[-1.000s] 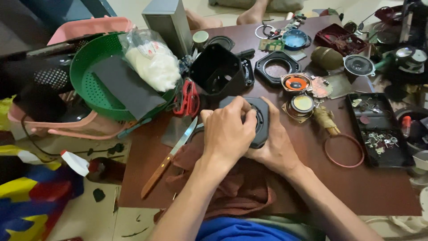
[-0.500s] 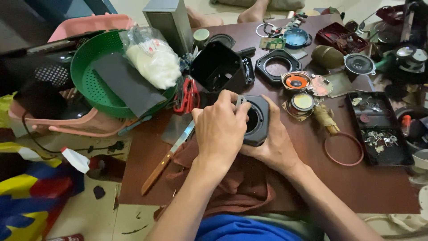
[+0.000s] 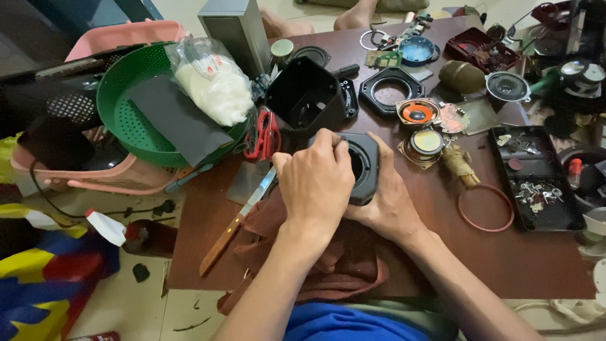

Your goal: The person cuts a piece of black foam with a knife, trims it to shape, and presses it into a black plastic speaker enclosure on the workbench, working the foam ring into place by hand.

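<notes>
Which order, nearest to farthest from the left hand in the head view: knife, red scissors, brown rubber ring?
From the left hand:
1. Knife, just to its left.
2. Red scissors, up-left by the green basket.
3. Brown rubber ring, far right, past the right hand.

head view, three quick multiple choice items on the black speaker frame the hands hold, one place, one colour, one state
1. Where does the wooden-handled knife lie?
A. left of the hands
B. in the green basket
C. in the black tray

2. What colour is the perforated plastic basket?
A. blue
B. green
C. white

3. How is the black square speaker frame held?
A. lying untouched
B. by one hand
C. by both hands

Answers: 1 A, it lies on the brown table; 2 B, its rim shows green; 3 C, left hand on top, right hand beside.
</notes>
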